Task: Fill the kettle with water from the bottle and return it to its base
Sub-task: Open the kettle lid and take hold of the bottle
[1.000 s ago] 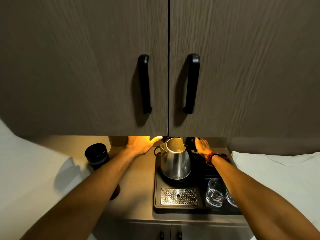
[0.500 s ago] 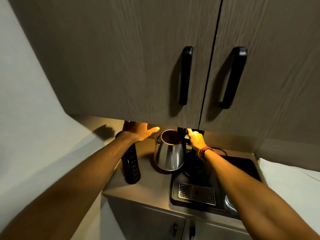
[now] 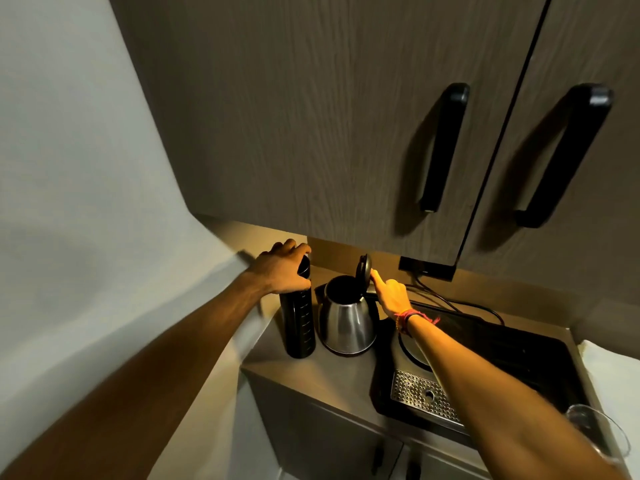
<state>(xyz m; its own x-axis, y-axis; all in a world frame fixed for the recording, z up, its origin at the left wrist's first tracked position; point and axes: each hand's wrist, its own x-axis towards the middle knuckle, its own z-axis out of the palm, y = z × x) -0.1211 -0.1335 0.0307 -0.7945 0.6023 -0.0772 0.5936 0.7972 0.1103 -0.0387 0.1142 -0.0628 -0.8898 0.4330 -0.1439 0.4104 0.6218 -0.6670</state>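
Note:
A steel kettle [image 3: 347,322] stands on the counter, left of the black tray, with its black lid [image 3: 364,270] flipped up. Its round base [image 3: 414,349] sits bare on the tray. My right hand [image 3: 389,292] rests at the kettle's handle, its forefinger touching the raised lid. A tall black bottle [image 3: 298,323] stands upright just left of the kettle. My left hand [image 3: 282,270] is wrapped around the bottle's top, hiding the cap.
The black tray [image 3: 512,358] holds a perforated metal drip grate [image 3: 420,396] and a drinking glass [image 3: 595,433] at the right. A power cord [image 3: 450,303] runs behind it. Upper cabinet doors with black handles [image 3: 445,147] hang low overhead; a white wall lies to the left.
The kettle left its base and now stands on the counter at the left. My left hand came down and closed on the bottle's top. The view swung left.

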